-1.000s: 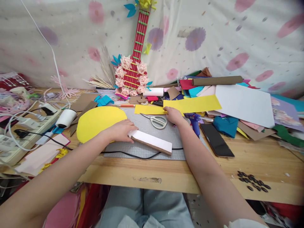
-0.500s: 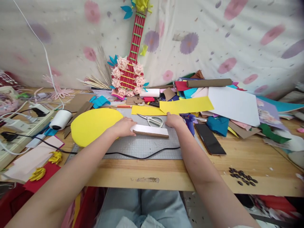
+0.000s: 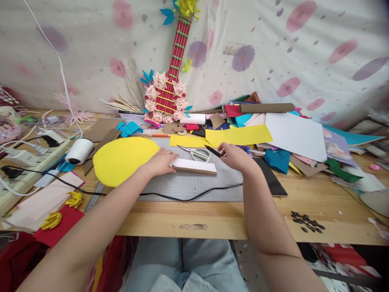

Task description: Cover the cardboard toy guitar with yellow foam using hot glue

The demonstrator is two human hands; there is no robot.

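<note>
My left hand (image 3: 161,161) holds the left end of a cardboard strip (image 3: 194,165), white on top with a brown edge, thumb in front and fingers behind. The strip lies on a grey cutting mat (image 3: 188,186). A yellow oval piece (image 3: 124,160) sits left of that hand, partly behind my forearm. My right hand (image 3: 235,157) is closed around a slim black pen (image 3: 213,151), its tip pointing left above the mat. Silver scissors (image 3: 196,153) with pale handles lie just behind the strip. A blue glue gun (image 3: 245,149) is mostly hidden behind the right hand.
A black cable (image 3: 188,199) crosses the mat's front. Yellow sheets (image 3: 240,136) and paper scraps pile up behind. A phone (image 3: 273,178) and black beads (image 3: 306,222) lie right. A power strip (image 3: 36,170) stands left; a flower-trimmed red guitar (image 3: 165,97) leans at the back.
My right hand has lifted from beside the scissors, come slightly right and now holds the black pen. My left hand stays on the strip. The view has shifted slightly.
</note>
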